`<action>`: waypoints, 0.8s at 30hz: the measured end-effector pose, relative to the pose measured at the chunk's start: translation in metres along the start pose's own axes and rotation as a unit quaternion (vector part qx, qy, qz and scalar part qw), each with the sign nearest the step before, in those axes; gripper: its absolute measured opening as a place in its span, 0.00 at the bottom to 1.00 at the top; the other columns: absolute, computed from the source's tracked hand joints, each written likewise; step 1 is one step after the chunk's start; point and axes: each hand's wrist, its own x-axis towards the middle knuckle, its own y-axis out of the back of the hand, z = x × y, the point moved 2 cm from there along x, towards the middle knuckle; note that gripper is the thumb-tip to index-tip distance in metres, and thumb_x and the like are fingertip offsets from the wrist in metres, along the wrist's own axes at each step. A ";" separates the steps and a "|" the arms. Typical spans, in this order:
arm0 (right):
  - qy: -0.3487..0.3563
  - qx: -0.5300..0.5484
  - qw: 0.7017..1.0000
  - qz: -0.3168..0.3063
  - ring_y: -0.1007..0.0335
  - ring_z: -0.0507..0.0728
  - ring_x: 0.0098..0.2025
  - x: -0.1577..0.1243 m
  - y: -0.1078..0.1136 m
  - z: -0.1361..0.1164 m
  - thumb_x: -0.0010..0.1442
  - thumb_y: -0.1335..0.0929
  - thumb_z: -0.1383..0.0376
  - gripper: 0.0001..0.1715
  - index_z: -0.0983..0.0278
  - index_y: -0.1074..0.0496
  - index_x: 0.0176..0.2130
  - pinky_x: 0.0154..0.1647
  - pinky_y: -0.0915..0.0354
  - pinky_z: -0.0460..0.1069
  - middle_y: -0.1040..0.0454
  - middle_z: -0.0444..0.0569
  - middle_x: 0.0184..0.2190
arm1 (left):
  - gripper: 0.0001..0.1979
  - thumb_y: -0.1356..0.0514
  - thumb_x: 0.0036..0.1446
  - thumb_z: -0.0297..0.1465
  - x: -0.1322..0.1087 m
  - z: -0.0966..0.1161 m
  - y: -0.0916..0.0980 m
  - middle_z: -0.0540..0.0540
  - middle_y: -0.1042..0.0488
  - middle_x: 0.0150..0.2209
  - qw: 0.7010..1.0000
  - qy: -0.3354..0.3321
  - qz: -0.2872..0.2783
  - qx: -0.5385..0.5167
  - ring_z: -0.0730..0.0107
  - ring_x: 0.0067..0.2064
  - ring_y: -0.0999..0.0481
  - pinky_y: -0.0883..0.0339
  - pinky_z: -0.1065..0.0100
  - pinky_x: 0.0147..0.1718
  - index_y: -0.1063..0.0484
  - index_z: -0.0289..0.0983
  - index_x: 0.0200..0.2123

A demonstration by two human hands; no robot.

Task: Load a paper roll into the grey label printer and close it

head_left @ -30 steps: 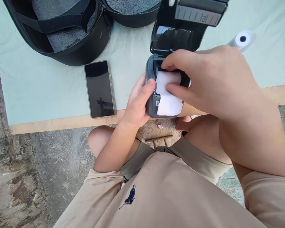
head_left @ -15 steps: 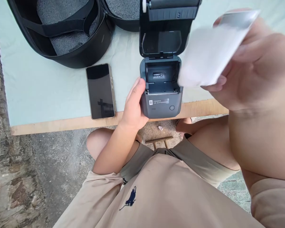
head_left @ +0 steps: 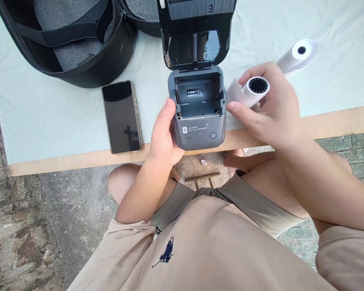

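Observation:
My left hand [head_left: 165,135] is closed around the left side of a dark grey label printer [head_left: 197,129] at the table's front edge. The printer's lid [head_left: 197,48] is flipped up, and its paper bay is bare apart from a small sticker. Just right of the printer, my right hand [head_left: 269,109] grips a white paper roll [head_left: 245,95]. The open end of the roll's core faces me, and a loose flap of paper sticks out at its left. Some of the fingers are hidden behind the roll.
A second white paper roll [head_left: 297,56] lies behind my right hand, its end partly unwound. A phone [head_left: 122,117] with a dark screen lies left of the printer. The open black zip case [head_left: 109,60] with grey foam stands at the back left of the cloth-covered table [head_left: 327,89].
My right hand has come down and left, turning the paper so the roll's core end now shows. The second roll has come into view. The printer and table items sit slightly further left in view.

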 end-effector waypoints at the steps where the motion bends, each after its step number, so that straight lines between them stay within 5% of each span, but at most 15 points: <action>1: 0.003 -0.042 0.999 -0.004 0.30 0.57 0.42 -0.001 0.001 -0.001 0.56 0.27 0.53 0.20 0.57 0.34 0.44 0.42 0.33 0.53 0.26 0.47 0.42 | 0.22 0.51 0.64 0.49 -0.001 0.001 -0.001 0.48 0.20 0.48 1.000 0.004 0.007 -0.001 0.53 0.65 0.32 0.33 0.53 0.62 0.24 0.43 0.42; 4: -0.015 -0.161 0.987 -0.018 0.28 0.57 0.48 -0.001 0.002 -0.004 0.59 0.29 0.62 0.23 0.54 0.38 0.52 0.48 0.31 0.54 0.27 0.44 0.50 | 0.25 0.58 0.68 0.44 -0.004 0.005 -0.006 0.48 0.21 0.48 1.000 0.017 0.014 -0.010 0.55 0.64 0.31 0.35 0.54 0.64 0.24 0.41 0.44; 11: -0.073 -0.240 0.965 -0.073 0.28 0.57 0.35 0.003 -0.005 0.000 0.55 0.30 0.66 0.36 0.53 0.41 0.60 0.39 0.30 0.55 0.23 0.42 0.45 | 0.22 0.54 0.67 0.44 -0.002 0.006 -0.010 0.44 0.21 0.45 1.000 0.013 0.019 -0.016 0.52 0.64 0.30 0.31 0.52 0.60 0.24 0.39 0.43; 17: 0.014 -0.285 0.955 -0.084 0.28 0.62 0.51 0.003 -0.010 0.003 0.61 0.35 0.66 0.32 0.58 0.40 0.63 0.48 0.30 0.57 0.27 0.51 0.50 | 0.21 0.52 0.66 0.46 -0.002 0.005 -0.007 0.43 0.20 0.44 1.000 0.004 0.017 -0.001 0.53 0.61 0.27 0.29 0.53 0.58 0.24 0.41 0.41; 24: 0.138 -0.205 0.969 -0.017 0.30 0.61 0.53 0.001 0.005 -0.007 0.58 0.31 0.62 0.36 0.64 0.39 0.64 0.49 0.29 0.55 0.30 0.58 0.53 | 0.21 0.49 0.63 0.49 -0.003 0.008 -0.010 0.43 0.20 0.43 0.999 0.014 0.043 0.010 0.51 0.65 0.31 0.28 0.52 0.57 0.24 0.40 0.39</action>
